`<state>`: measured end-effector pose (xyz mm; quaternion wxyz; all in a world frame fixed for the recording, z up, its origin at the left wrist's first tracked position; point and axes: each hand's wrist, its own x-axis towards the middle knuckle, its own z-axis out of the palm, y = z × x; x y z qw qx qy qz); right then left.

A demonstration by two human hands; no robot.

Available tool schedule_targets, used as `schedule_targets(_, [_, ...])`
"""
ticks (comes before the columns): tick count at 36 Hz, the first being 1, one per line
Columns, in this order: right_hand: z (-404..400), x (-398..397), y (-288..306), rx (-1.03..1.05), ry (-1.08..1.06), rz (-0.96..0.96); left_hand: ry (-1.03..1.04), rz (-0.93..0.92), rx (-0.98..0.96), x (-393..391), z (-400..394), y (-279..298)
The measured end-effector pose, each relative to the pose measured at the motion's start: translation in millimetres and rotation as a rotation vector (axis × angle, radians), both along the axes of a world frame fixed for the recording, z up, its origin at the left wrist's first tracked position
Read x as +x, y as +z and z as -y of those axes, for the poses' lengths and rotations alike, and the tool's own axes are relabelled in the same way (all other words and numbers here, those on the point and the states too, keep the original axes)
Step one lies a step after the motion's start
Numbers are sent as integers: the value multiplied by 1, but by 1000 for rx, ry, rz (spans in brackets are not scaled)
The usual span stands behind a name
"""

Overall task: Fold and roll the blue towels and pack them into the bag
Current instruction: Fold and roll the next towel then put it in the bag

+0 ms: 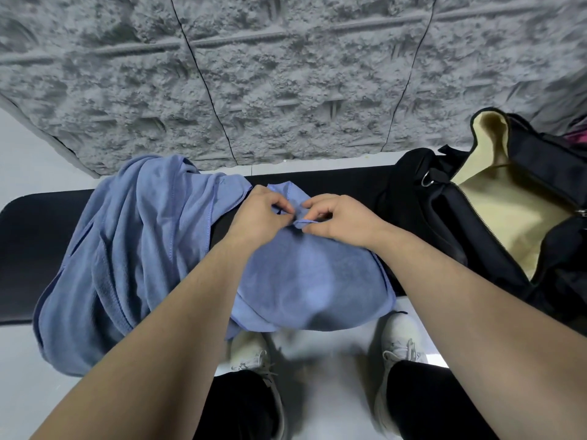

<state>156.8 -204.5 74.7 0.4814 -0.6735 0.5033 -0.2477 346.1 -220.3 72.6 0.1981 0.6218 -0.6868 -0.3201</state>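
Observation:
A blue towel (305, 281) lies across the black bench (28, 249) in front of me and hangs over its near edge. My left hand (257, 214) and my right hand (336, 220) meet at its far end, both pinching the towel's hem between thumb and fingers. A heap of more blue towels (127, 249) is bunched on the bench to the left. At the right end stands an open black bag (444, 217) with a cream lining (495, 211); its inside shows no towel.
A rough grey textured wall (286, 74) rises just behind the bench. Below the bench edge is a pale floor with my white shoes (400, 344) and dark trouser legs. A metal ring (428, 179) sits on the bag's near end.

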Motion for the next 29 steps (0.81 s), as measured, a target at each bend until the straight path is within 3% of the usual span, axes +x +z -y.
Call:
schedule_targets(4, [-1,0,1,-11,64,-56,11,-56,59,0,-1,4])
schedule_targets(9, [-2,3,-5,-137,166,-308,186,-240,159,-1,1,7])
schedule_targets(13, [-4,2,2,-178,199,-325,137,-122,120,3,1,2])
schedule_targets(22, [-5,0,2,-88,284,-295,-65,-53,132,11,-3,9])
schedule_targets(29, [-6,0,2,-62,290,-346,-182,124,215,20,-8,11])
